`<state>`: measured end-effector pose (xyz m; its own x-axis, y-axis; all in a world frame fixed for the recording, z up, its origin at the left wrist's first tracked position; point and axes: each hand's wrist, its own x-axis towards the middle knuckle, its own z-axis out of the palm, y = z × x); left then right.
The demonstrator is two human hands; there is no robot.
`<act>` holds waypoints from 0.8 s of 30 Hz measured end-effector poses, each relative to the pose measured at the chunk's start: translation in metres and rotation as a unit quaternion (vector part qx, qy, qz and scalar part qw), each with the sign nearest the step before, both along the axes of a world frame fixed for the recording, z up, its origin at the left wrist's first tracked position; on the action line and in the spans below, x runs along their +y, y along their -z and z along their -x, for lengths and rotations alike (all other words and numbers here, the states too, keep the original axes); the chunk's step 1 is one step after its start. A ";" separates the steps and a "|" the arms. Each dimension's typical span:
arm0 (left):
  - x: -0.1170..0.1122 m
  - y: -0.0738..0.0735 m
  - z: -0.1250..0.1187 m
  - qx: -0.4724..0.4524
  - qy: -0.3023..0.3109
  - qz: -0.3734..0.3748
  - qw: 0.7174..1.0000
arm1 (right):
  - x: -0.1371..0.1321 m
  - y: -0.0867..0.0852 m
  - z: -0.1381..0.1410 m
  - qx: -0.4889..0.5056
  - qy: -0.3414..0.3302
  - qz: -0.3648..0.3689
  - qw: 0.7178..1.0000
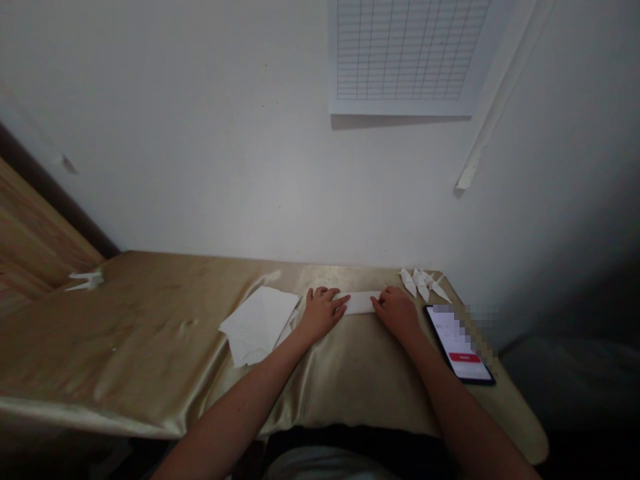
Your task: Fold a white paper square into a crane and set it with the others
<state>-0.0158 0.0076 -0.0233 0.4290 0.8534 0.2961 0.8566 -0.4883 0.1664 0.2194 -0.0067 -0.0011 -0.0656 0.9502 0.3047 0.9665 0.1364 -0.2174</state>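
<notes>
A white sheet of paper [359, 302], folded into a long narrow strip, lies on the gold satin-covered table [150, 333]. My left hand [321, 311] rests palm down on the strip's left end, fingers stretched over it. At the strip's right end my right hand [396, 311] presses down with its fingers curled onto the paper. Both forearms reach in from the near edge.
A stack of white paper sheets [257, 323] lies left of my left hand. Several small folded paper figures [423, 283] sit at the back right by the wall. A lit phone [460, 343] lies right of my right hand. Another folded paper piece [86, 280] lies far left.
</notes>
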 end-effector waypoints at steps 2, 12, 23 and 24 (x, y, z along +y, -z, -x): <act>-0.001 -0.001 -0.001 -0.001 -0.001 0.005 1.000 | 0.000 0.001 0.000 0.007 -0.031 -0.028 0.999; -0.002 -0.008 -0.001 -0.018 -0.006 0.020 1.000 | 0.001 0.014 0.009 0.022 -0.172 0.026 0.984; 0.013 -0.008 0.012 -0.059 -0.065 0.053 0.995 | -0.001 0.014 0.009 -0.005 -0.169 0.072 0.983; 0.014 -0.008 0.012 -0.061 -0.063 0.055 0.995 | -0.001 0.013 0.010 -0.006 -0.166 0.079 0.983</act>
<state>-0.0280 0.0215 -0.0150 0.2829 0.9284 0.2408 0.8804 -0.3510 0.3190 0.2097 -0.0077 -0.0144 -0.3826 0.9114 0.1514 0.8771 0.4098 -0.2505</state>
